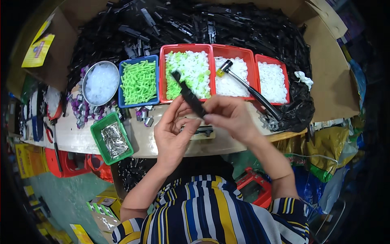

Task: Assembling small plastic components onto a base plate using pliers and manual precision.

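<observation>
A long, narrow black plastic part (pixel 188 94) slants between my hands, above the near edge of the table. My left hand (pixel 172 136) has its fingers curled against the part's underside, the thumb bent toward the lower end. With thumb and forefinger, my right hand (pixel 229 118) pinches that lower end; whether a smaller piece is also in the pinch is hidden. Under the hands, a pale block (pixel 203 135) with another dark piece on it lies at the table edge, partly covered by my fingers. Beyond the part stands a red bin (pixel 163 97) of white and light-green pieces.
A blue bin (pixel 121 104) of green pieces, a metal bowl (pixel 118 77) of clear pieces and a green bin (pixel 98 143) of metal pins stand left. Right are two red bins of white pieces and a hammer (pixel 260 97). Black parts (pixel 195 26) pile up behind.
</observation>
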Motion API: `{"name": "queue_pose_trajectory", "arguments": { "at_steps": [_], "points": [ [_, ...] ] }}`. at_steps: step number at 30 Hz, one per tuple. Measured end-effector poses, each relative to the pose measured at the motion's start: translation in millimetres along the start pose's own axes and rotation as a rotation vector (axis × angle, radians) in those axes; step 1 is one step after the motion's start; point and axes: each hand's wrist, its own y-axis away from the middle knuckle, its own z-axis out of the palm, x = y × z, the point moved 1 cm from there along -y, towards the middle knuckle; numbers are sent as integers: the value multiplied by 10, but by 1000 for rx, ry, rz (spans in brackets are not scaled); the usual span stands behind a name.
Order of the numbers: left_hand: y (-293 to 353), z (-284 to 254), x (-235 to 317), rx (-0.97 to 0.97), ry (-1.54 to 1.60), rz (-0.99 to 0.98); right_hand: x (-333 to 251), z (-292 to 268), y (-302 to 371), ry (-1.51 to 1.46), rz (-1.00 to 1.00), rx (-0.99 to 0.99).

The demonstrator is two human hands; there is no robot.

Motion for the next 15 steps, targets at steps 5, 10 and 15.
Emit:
{"name": "queue_pose_trajectory", "arguments": {
  "at_steps": [5,10,15],
  "points": [
    [59,-171,67,-60,-407,34,171,289,104,544,-320,28],
    [-1,-363,119,-331,-1071,377,-135,174,344,1145,-648,291],
    [-4,-270,162,-587,-1338,483,40,156,360,1362,-606,93]
  ]
}}
